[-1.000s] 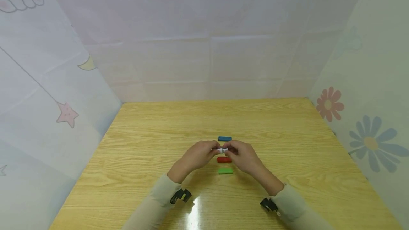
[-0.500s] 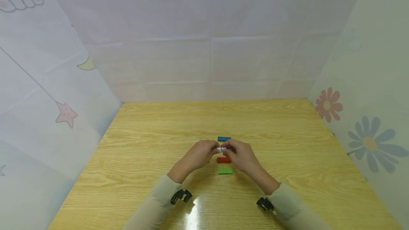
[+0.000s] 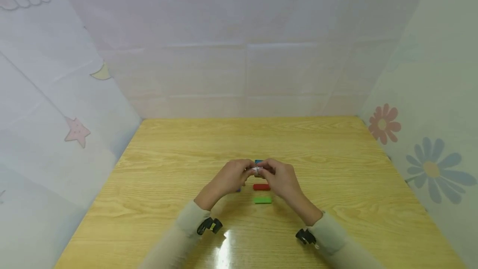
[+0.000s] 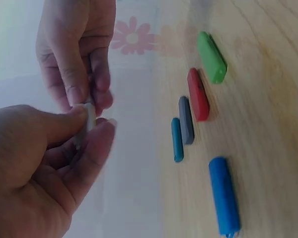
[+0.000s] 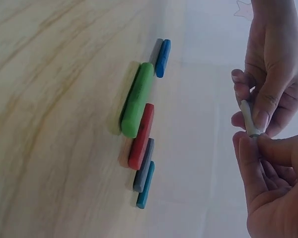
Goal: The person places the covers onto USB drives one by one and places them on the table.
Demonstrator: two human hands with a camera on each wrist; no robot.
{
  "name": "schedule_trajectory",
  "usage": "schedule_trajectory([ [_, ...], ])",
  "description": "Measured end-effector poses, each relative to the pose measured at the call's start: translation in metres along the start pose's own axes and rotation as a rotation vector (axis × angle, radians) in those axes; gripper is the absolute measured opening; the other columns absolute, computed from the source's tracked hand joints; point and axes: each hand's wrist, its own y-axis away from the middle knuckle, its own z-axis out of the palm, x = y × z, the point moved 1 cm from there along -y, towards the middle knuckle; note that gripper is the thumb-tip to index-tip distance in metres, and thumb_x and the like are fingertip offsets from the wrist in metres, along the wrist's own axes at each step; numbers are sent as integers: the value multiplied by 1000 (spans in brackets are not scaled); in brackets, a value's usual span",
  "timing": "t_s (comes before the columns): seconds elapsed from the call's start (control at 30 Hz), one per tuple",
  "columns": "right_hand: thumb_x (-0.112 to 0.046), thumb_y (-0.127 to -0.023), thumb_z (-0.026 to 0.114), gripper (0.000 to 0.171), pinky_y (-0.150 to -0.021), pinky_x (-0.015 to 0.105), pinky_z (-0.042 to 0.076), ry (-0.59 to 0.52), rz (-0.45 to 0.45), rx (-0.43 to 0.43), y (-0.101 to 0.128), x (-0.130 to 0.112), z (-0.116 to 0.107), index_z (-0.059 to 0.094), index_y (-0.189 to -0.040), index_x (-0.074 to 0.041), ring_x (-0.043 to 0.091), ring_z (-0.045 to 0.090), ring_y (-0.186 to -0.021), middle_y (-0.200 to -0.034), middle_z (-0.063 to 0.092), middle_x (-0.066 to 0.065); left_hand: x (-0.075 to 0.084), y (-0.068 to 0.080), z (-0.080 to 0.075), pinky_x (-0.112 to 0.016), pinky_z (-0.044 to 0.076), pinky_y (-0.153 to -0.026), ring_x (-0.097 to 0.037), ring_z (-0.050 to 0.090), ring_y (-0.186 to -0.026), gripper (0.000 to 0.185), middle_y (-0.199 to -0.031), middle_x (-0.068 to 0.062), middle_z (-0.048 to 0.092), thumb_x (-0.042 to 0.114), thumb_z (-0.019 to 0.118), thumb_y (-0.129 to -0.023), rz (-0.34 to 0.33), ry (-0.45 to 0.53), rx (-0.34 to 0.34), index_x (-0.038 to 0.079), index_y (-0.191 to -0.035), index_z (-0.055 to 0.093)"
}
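Note:
My left hand (image 3: 244,172) and right hand (image 3: 269,172) meet above the wooden table (image 3: 168,169) and together pinch a small white block (image 3: 257,170) by its ends. In the left wrist view the white block (image 4: 90,117) sits between thumb and fingertips of both hands. On the table below lie a green block (image 3: 263,199), a red block (image 3: 261,187) and a blue block (image 3: 258,161) that my fingers partly hide. The wrist views show a grey block (image 4: 186,120) and a thin teal block (image 4: 177,140) beyond the red one.
Another blue block (image 4: 222,196) lies by itself near my left hand, seen as a blue block (image 5: 163,58) past the green one in the right wrist view. Pale patterned curtain walls (image 3: 429,107) close the table in on three sides.
Both hands have moved the white block slightly up and away from me, so they now cover part of the far blue block. The blocks on the table have not moved.

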Motion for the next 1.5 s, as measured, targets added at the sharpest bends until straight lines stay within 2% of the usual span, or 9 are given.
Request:
schedule_trajectory([
  [0.17, -14, -94, 73, 8, -66, 25, 59, -34, 11, -11, -2, 4, 4, 74, -102, -11, 12, 73, -79, -91, 76, -1, -2, 1, -4, -25, 55, -74, -13, 68, -88, 21, -106, -6, 73, 23, 65, -101, -15, -82, -13, 9, -118, 66],
  [0.33, -14, -95, 73, 12, -66, 26, 60, -64, 26, -19, -2, 5, 6, 74, -105, -9, 16, 75, -81, -92, 76, 1, -3, 1, -3, -28, 57, -77, -17, 70, -93, 21, -106, -5, 74, 19, 70, -98, 20, -160, 0, 9, -116, 66],
  [0.47, -18, -95, 73, 22, -72, 31, 61, -35, 31, -60, -2, 9, 5, 71, -115, -7, 21, 75, -90, -103, 76, 5, -9, 1, -2, -29, 58, -76, -17, 70, -92, 21, -106, -4, 74, 19, 71, -97, 50, -235, 16, 9, -115, 68],
  [0.6, -21, -97, 71, 31, -80, 40, 61, 11, 32, -87, -2, 14, -1, 66, -124, -6, 25, 73, -99, -118, 73, 10, -20, 2, -2, -29, 58, -77, -16, 70, -91, 22, -106, -3, 72, 21, 72, -97, 31, -276, 8, 9, -115, 70],
  [0.87, -24, -102, 64, 37, -85, 44, 58, 71, 42, -121, -1, 28, -27, 61, -135, -9, 26, 68, -107, -129, 68, 10, -38, 6, -3, -32, 58, -79, -17, 69, -91, 20, -104, -2, 70, 21, 74, -95, -43, -292, -17, 9, -111, 74],
  [1.07, -19, -101, 64, 36, -85, 46, 58, 88, 36, -115, 0, 38, -39, 59, -135, -7, 29, 67, -107, -129, 66, 14, -60, 5, 1, -29, 56, -77, -11, 61, -84, 21, -100, 2, 64, 24, 75, -94, -139, -294, -83, 10, -110, 76],
  [1.2, -19, -102, 63, 38, -85, 45, 58, 79, 41, -139, 0, 42, -43, 58, -137, -6, 30, 67, -109, -132, 64, 17, -71, 6, 4, -32, 55, -80, -12, 60, -85, 22, -101, 2, 63, 23, 74, -95, -192, -272, -117, 9, -113, 75],
  [1.37, -30, -104, 59, 42, -89, 48, 57, 102, 51, -160, 3, 47, -51, 56, -139, -8, 33, 64, -115, -137, 61, 17, -79, 8, 6, -33, 56, -81, -14, 62, -88, 23, -102, 1, 65, 23, 74, -95, -186, -251, -131, 9, -112, 76],
  [1.5, -41, -106, 53, 50, -94, 53, 54, 110, 45, -161, 5, 49, -58, 55, -141, -7, 38, 59, -122, -140, 59, 17, -83, 9, 6, -33, 55, -80, -14, 63, -88, 20, -101, 1, 66, 22, 74, -95, -160, -254, -106, 9, -110, 77],
])
